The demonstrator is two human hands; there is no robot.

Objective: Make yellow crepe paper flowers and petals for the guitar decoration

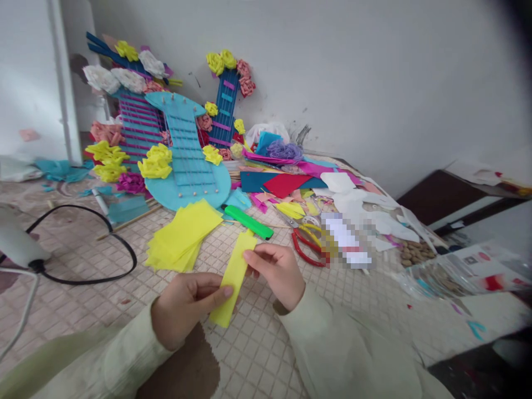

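Note:
A narrow folded strip of yellow paper [235, 277] is held up at the middle, slanting from lower left to upper right. My left hand [189, 305] pinches its lower part, thumb on top. Near the upper end, my right hand [278, 271] grips the strip's right edge between thumb and fingers, some of which are hidden behind it. Beyond my left hand lies a fanned stack of yellow sheets [180, 235]. A green cutter knife [248, 220] rests just past the strip.
Scissors with red handles [305, 252] lie right of my right hand. Behind stand a light-blue guitar-shaped board [183, 149] and dark-blue decorated pieces [224, 111]. At left are a black cable [131, 249] and a white tool [19, 238]. White paper scraps [353, 199] spread at right.

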